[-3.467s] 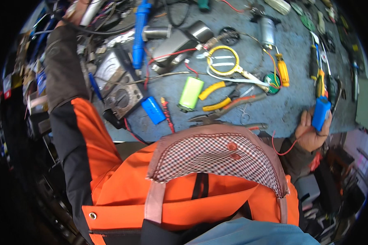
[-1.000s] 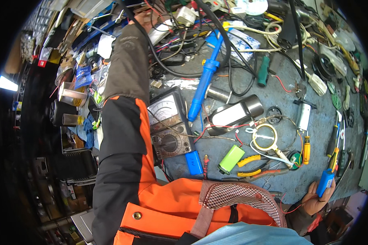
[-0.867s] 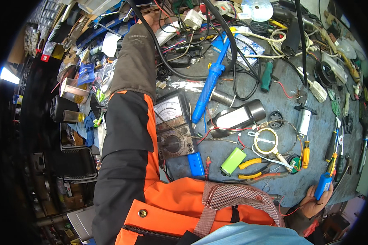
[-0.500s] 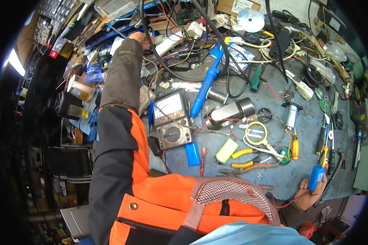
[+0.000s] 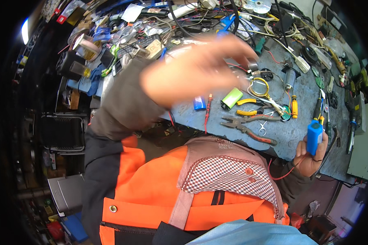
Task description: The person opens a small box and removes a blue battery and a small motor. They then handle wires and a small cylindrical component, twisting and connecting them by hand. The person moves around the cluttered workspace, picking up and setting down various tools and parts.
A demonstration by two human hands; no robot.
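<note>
My left hand (image 5: pixel 198 73) is smeared by motion as it passes over the middle of the bench, covering most of the analog multimeter. Whether it holds anything cannot be made out. At the right front edge, my right hand (image 5: pixel 310 161) is closed around a blue battery pack (image 5: pixel 313 136) held upright, with a red wire (image 5: pixel 280 179) trailing below it. Below my left hand lie a second blue pack (image 5: pixel 199 103), a red probe (image 5: pixel 208 114) and a green battery pack (image 5: pixel 232 98). Pliers with red-grey handles (image 5: pixel 249 128) and yellow-handled pliers (image 5: pixel 249 112) rest to their right.
A yellow-rimmed magnifier (image 5: pixel 259 87), a small motor (image 5: pixel 290 77) and a yellow screwdriver (image 5: pixel 294 107) lie mid-bench. Tangled cables (image 5: pixel 284 30) and clutter fill the back. Screwdrivers (image 5: pixel 318 108) stand close behind my right hand. A jar (image 5: pixel 87 47) is at left.
My left hand has come from the back left clutter toward me and right, over the bench middle. My right hand still holds the battery pack, now turned more upright. The view has shifted.
</note>
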